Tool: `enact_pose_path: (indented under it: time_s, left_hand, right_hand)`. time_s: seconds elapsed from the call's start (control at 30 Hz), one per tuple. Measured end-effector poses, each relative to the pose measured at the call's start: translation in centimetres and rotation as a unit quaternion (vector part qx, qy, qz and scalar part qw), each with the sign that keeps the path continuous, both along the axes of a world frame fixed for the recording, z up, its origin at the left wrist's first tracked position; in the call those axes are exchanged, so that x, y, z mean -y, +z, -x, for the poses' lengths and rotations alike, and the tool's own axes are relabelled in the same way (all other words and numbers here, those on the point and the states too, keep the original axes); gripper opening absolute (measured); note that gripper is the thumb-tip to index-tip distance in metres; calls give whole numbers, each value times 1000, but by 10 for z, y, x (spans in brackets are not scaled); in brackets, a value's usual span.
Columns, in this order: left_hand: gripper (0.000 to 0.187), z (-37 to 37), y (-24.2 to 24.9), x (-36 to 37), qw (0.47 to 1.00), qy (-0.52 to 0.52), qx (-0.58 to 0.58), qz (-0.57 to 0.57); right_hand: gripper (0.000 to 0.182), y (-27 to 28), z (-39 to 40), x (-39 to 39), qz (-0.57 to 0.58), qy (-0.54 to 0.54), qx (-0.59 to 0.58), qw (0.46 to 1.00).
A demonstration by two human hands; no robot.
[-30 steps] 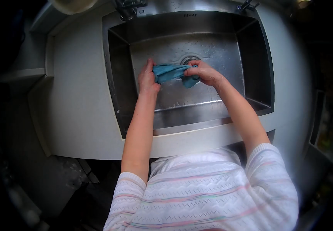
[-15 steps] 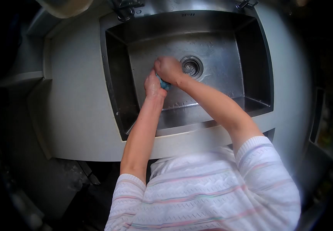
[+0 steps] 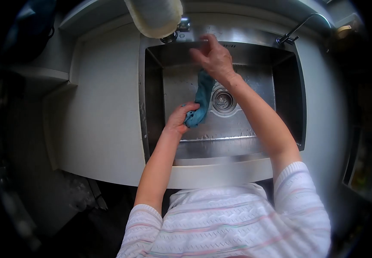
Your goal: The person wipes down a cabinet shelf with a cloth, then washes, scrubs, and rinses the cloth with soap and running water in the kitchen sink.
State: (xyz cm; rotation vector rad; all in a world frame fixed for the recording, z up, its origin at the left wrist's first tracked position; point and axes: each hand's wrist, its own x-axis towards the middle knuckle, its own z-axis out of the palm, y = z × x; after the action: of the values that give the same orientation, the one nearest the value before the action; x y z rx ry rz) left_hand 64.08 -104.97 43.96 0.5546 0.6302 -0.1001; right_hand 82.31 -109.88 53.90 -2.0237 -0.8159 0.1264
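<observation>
My left hand is closed round the lower end of a twisted teal cloth over the left part of the steel sink. The cloth stretches up from it, left of the round drain. Above the cloth's upper end, my right hand is raised with its thumb and fingers apart, near the sink's back edge. Nothing shows between its fingers.
A faucet base stands at the sink's back left, partly behind a pale object hanging close to the camera. A thin curved tap is at the back right. Light countertop surrounds the sink.
My hands have moved apart. The right hand has let go and gone up toward the back edge, and the cloth, bunched between both hands before, now hangs out longer from the left. The camera view has shifted.
</observation>
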Motion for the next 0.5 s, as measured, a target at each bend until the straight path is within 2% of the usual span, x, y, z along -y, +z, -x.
enact_pose_path:
  time_s: [0.07, 0.1, 0.17, 0.27, 0.4, 0.5]
  left_hand:
    - [20, -2, 16, 2, 998, 38, -30, 50]
    - [20, -4, 24, 1, 995, 56, -45, 73]
    - [20, -8, 34, -3, 996, 64, -28, 49]
    - [22, -11, 32, -12, 998, 62, -3, 20]
    - [24, -14, 19, -24, 997, 76, -8, 4]
    - [23, -16, 13, -28, 996, 88, 0, 9]
  right_hand:
    - [27, 36, -6, -12, 10, 33, 77, 996]
    - [27, 37, -13, -20, 25, 32, 130, 991]
    - [27, 35, -27, -32, 54, 29, 233, 971]
    - [26, 28, -33, -28, 42, 37, 218, 974]
    - [25, 16, -43, -12, -24, 28, 44, 998]
    - [31, 17, -34, -1, -42, -36, 37, 998]
